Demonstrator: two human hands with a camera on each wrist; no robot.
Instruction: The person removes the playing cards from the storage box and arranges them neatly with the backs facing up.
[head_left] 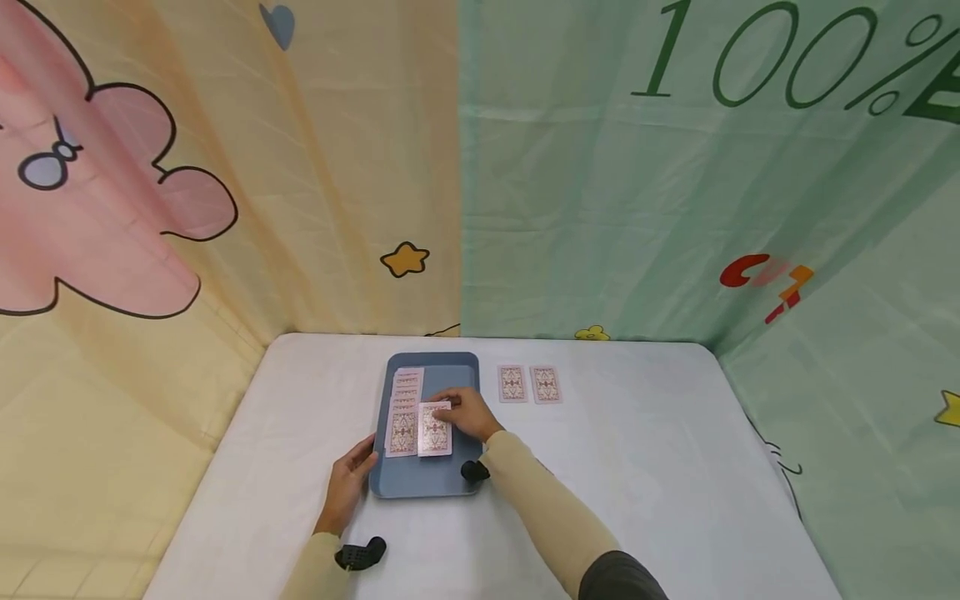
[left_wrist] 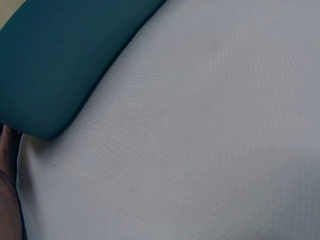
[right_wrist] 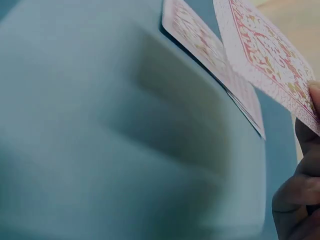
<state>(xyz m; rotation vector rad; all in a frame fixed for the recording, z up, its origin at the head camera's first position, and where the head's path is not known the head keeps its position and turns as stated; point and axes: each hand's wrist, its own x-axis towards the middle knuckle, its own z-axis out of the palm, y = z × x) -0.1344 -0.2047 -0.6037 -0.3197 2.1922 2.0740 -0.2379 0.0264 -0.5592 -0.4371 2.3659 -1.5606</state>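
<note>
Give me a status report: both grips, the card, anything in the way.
Right grip pinches a card over the tray. Left grip at tray's left edge. Other cards close on held card's left; no blockage seen.

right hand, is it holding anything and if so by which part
A card, pinched by the right hand near its end farther from the person.

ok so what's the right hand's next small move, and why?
Probably lower the held card onto the tray: the right hand pinches it over the tray, beside the overlapping cards, while the left hand rests against the tray's edge.
</note>
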